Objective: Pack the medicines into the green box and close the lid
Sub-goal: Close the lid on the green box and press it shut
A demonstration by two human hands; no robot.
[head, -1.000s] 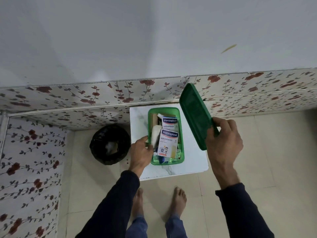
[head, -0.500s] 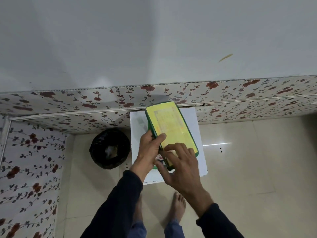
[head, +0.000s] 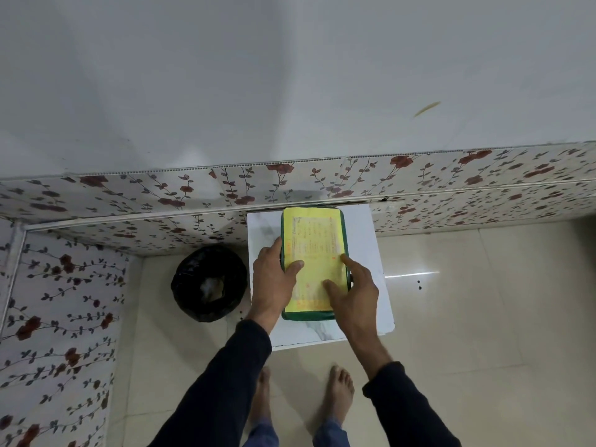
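Note:
The green box [head: 306,315] stands on a small white table [head: 367,240] with its lid [head: 314,240] lying flat on top; the lid carries a yellow label. The medicines are hidden under the lid. My left hand [head: 274,279] grips the box's left side, thumb resting on the label. My right hand [head: 353,291] lies on the lid's near right part, fingers spread and pressing down on it.
A black bin [head: 209,282] lined with a bag stands on the floor left of the table. Flower-patterned wall panels [head: 161,195] run behind the table and along the left. Pale floor tiles [head: 467,301] extend to the right. My bare feet [head: 338,391] stand before the table.
A second ago my right hand held the lid up beside the open box. It swung the lid over the box, and both hands now rest on the lid lying flat.

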